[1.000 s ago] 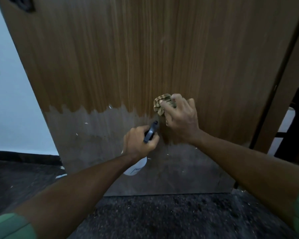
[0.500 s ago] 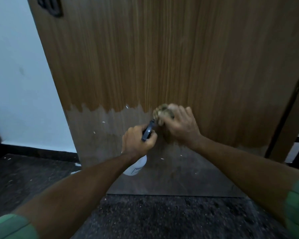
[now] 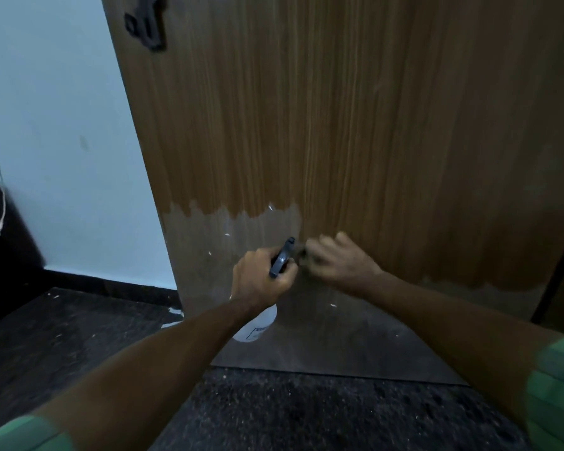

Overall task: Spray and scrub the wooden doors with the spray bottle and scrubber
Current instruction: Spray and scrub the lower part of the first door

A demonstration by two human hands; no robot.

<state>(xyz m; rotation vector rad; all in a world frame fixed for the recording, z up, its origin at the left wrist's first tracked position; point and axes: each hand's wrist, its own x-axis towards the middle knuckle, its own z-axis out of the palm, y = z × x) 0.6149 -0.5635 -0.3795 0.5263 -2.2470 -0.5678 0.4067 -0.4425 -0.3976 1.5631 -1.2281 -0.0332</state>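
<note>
Left hand (image 3: pixel 261 281): clamped on spray bottle (image 3: pixel 282 258), nozzle up, just short of wooden door (image 3: pixel 339 141); unchanged vs 0.5 s ago. Right hand (image 3: pixel 337 260): blurred, curled round scrubber (image 3: pixel 302 255), now lower on door, in grey faded band beside nozzle.

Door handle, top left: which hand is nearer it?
Left. The left hand, gripping the spray bottle, is low on the door, below and right of the handle. The right hand is farther right.
</note>
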